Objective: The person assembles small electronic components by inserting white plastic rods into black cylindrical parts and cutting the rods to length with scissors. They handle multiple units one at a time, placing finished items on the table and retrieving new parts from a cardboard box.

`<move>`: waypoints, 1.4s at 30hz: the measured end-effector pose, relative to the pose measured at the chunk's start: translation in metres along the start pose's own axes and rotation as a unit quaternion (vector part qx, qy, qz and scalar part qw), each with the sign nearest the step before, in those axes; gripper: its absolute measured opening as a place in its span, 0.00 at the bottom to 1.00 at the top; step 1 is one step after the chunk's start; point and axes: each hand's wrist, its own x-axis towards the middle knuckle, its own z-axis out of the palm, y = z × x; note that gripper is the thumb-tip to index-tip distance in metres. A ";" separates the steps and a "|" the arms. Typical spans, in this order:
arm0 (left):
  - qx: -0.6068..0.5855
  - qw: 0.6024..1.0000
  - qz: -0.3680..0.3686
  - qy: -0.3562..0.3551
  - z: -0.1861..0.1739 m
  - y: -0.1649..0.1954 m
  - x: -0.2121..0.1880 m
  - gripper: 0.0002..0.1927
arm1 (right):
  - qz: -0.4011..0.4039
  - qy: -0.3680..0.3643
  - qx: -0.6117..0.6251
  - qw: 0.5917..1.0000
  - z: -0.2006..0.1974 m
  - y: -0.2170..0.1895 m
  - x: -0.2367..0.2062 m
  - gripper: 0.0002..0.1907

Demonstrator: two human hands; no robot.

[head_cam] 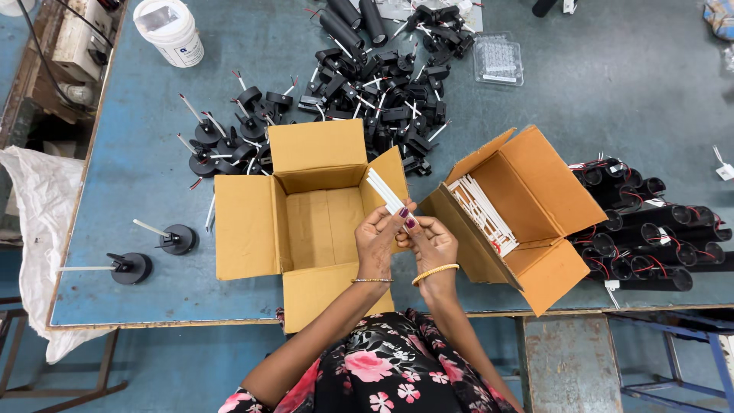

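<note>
**Between both hands, white strips held over the open box**

Between the two hands, above the near edge of the empty cardboard box (317,222), a small bundle of white strips (384,191) is pinched at its lower end. Its long axis runs up and to the left, away from the person, so the free end juts out beyond the fingertips and over the box's inner flap. The left hand (377,239) is closed around the bundle's base, fingers curled, thumb on top. The right hand (430,241) is pressed against it from the other side, its fingertips also closed on the strips; both hands are touching one another, neither clearly the nearer.

Just to the right of the right hand, a second box (527,206) lies tipped on its side, with more white strips (483,214) stacked inside. Beyond the hands, well apart, sits a heap of black parts (375,92).
</note>
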 end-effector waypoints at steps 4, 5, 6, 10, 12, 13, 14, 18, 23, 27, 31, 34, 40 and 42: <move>-0.008 1.000 -0.007 -0.009 -0.005 -0.003 -0.001 0.18 | 0.005 0.001 -0.037 0.999 -0.003 0.000 0.003 0.09; -0.010 1.000 -0.008 -0.012 -0.007 -0.005 -0.001 0.18 | 0.006 0.000 -0.049 0.999 -0.005 0.000 0.003 0.09; -0.012 1.000 -0.009 -0.015 -0.008 -0.006 -0.001 0.18 | 0.008 -0.006 -0.053 0.999 -0.008 0.000 0.004 0.09; 0.019 0.999 -0.039 -0.015 -0.021 -0.004 0.005 0.19 | 0.034 -0.028 -0.087 0.995 -0.026 0.000 0.012 0.08; 0.077 0.997 0.000 0.000 -0.033 0.005 0.009 0.22 | 0.049 -0.040 -0.108 0.992 -0.039 -0.003 0.015 0.08; 0.078 0.997 0.023 0.001 -0.041 0.012 0.014 0.21 | 0.054 -0.048 -0.115 0.991 -0.046 -0.005 0.016 0.08; 0.080 0.996 0.045 0.002 -0.051 0.021 0.020 0.21 | 0.059 -0.055 -0.121 0.989 -0.052 -0.006 0.017 0.08; 0.197 0.980 -0.007 -0.004 -0.071 0.027 0.020 0.21 | 0.078 -0.050 -0.073 0.993 -0.063 -0.005 0.018 0.08; 0.082 0.993 -0.042 -0.077 -0.045 -0.014 -0.001 0.23 | 0.057 -0.040 -0.002 0.998 -0.039 0.020 0.012 0.06; 0.007 0.999 -0.050 -0.002 -0.028 -0.018 -0.006 0.23 | 0.026 -0.009 0.028 0.999 -0.015 0.037 -0.001 0.06; 0.023 0.999 -0.037 -0.006 -0.023 -0.013 -0.009 0.22 | 0.004 0.006 0.031 1.000 -0.002 0.033 -0.010 0.07; 0.022 0.999 -0.031 -0.025 -0.030 -0.007 -0.008 0.22 | 0.031 -0.029 -0.016 0.999 -0.001 0.020 -0.014 0.10; 0.015 0.998 -0.049 -0.024 -0.058 0.018 -0.002 0.22 | -0.103 -0.020 -0.198 0.975 -0.079 -0.033 0.018 0.16; 0.046 0.997 -0.060 -0.019 -0.072 0.032 -0.003 0.23 | -0.125 0.015 -0.243 0.962 -0.140 -0.060 0.050 0.14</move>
